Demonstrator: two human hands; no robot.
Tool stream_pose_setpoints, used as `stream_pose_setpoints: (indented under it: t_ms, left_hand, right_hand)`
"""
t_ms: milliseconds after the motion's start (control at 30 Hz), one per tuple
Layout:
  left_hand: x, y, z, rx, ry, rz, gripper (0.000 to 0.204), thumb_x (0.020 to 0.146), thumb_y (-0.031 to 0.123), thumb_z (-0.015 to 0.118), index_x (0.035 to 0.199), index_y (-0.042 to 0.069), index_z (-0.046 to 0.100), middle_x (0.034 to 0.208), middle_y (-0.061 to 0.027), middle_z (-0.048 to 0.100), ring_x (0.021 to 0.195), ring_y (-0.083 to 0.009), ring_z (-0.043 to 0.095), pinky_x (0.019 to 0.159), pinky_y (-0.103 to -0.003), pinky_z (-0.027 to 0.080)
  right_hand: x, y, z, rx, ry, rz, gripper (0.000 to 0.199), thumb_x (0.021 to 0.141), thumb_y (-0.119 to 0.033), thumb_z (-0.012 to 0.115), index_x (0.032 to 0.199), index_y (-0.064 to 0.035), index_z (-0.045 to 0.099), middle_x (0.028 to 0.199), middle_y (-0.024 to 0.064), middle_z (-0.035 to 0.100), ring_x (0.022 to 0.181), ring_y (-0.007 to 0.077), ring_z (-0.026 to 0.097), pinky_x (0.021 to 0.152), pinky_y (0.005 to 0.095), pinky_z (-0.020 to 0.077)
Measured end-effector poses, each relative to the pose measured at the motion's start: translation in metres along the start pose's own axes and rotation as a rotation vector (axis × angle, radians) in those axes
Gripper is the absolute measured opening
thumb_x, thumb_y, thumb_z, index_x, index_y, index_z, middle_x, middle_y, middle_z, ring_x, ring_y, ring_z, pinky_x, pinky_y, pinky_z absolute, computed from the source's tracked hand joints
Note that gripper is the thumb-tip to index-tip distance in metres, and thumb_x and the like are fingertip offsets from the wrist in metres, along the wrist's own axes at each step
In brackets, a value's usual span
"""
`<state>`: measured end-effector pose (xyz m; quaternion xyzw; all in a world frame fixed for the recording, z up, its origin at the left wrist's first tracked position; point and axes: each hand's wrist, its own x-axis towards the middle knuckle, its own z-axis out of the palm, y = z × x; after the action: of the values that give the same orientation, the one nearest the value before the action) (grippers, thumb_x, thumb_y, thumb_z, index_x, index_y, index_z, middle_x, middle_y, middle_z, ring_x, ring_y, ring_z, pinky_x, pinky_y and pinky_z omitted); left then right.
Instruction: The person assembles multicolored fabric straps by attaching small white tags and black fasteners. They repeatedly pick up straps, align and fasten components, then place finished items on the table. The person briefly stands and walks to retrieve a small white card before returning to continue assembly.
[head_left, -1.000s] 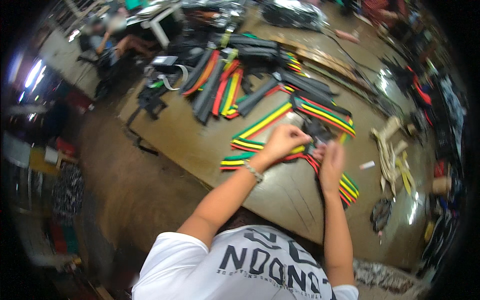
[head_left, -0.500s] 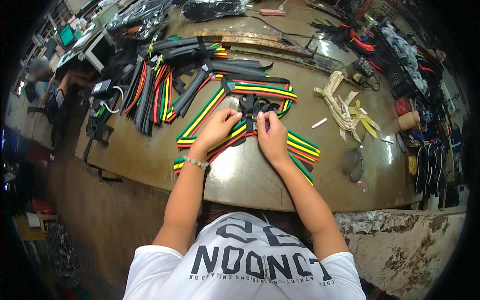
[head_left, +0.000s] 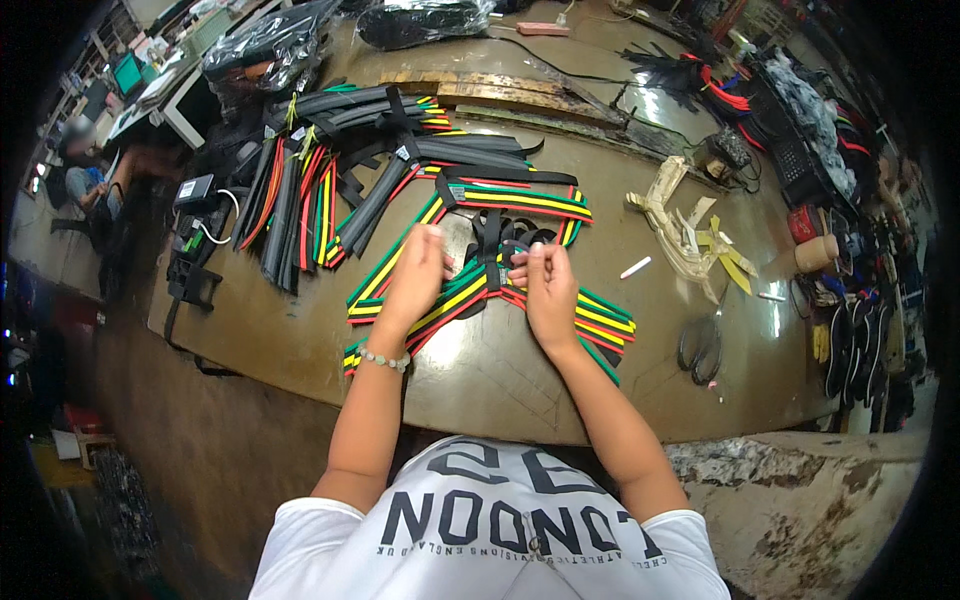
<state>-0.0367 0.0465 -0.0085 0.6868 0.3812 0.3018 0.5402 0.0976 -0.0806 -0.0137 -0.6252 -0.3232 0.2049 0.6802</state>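
Observation:
A bundle of green, yellow, red and black striped straps point(head_left: 470, 297) lies on the table in front of me, with a black band point(head_left: 491, 250) wrapped around its middle. My left hand point(head_left: 416, 278) is just left of the band, over the striped straps, fingers loosely apart with nothing visible in them. On the band's other side my right hand point(head_left: 549, 292) hovers close, its fingers half curled and spread toward the band. Both hands look empty. Another striped strap bundle point(head_left: 520, 200) lies just beyond, with black strap loops between it and my hands.
Grey and striped strap bundles point(head_left: 300, 215) pile up at left. To the right lie a white marker point(head_left: 635, 267), cream strips point(head_left: 665, 225) and dark-handled scissors point(head_left: 700, 350). A wooden strip point(head_left: 480, 90) crosses the table's far part. Another person point(head_left: 90, 180) sits at far left.
My hands, pinched together at the black band before, have drawn apart, the left one moving leftward and the right one slightly right. Their fingers have loosened from the band.

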Motion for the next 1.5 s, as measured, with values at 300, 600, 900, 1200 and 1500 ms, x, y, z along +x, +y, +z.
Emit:
stream_pose_setpoints:
  t_ms: [300,600,900,1200,1500]
  left_hand:
    - [0.008,0.026,-0.111,0.513,0.532,0.111,0.024,0.093,0.018,0.055,0.099,-0.005,0.052,0.099,-0.0201,0.051,0.095,-0.0357,0.050,0.086,-0.049,0.039]
    - [-0.094,0.081,-0.280,0.454,0.239,-0.168,0.089,0.081,0.035,0.073,0.151,0.021,0.019,0.155,-0.0205,0.003,0.141,-0.0446,0.010,0.113,-0.050,0.019]
    - [-0.385,0.087,-0.573,1.135,0.988,-0.972,0.083,0.090,0.055,0.053,0.153,0.029,0.005,0.157,-0.0160,-0.010,0.141,-0.0486,-0.005,0.109,-0.067,0.012]
    - [-0.431,0.048,-0.548,0.409,1.092,-1.329,0.096,0.082,0.062,0.058,0.152,0.033,-0.001,0.157,-0.0115,-0.015,0.142,-0.0459,-0.011,0.104,-0.074,0.009]
    - [-0.386,0.074,-0.845,1.150,1.357,-0.784,0.084,0.088,0.048,0.058,0.153,0.026,0.009,0.159,-0.0104,-0.003,0.143,-0.0436,-0.003,0.110,-0.066,0.009]
  right_hand:
    - [0.006,-0.005,-0.013,0.108,0.045,0.212,0.026,0.102,-0.026,0.046,0.093,-0.0017,0.050,0.081,0.0070,0.058,0.066,0.0110,0.058,0.060,0.0253,0.0508]
    - [-0.011,0.012,-0.057,-1.005,0.036,-0.282,0.027,0.097,-0.023,0.047,0.101,0.0018,0.059,0.101,0.0199,0.056,0.099,0.0361,0.051,0.087,0.0434,0.0401]
    - [0.031,-0.086,0.134,-1.042,0.179,-0.436,0.036,0.100,-0.024,0.040,0.118,0.0042,0.055,0.127,0.0233,0.047,0.121,0.0368,0.043,0.104,0.0449,0.0313]
    - [-0.060,-0.137,0.469,-0.687,-0.362,-0.658,0.033,0.093,-0.011,0.052,0.124,-0.0026,0.050,0.137,0.0209,0.035,0.127,0.0353,0.037,0.107,0.0430,0.0304]
    - [0.033,-0.205,0.762,-0.258,-0.573,-0.457,0.049,0.091,-0.009,0.057,0.137,-0.0076,0.040,0.090,0.0138,0.067,0.073,0.0214,0.063,0.074,0.0329,0.0508]
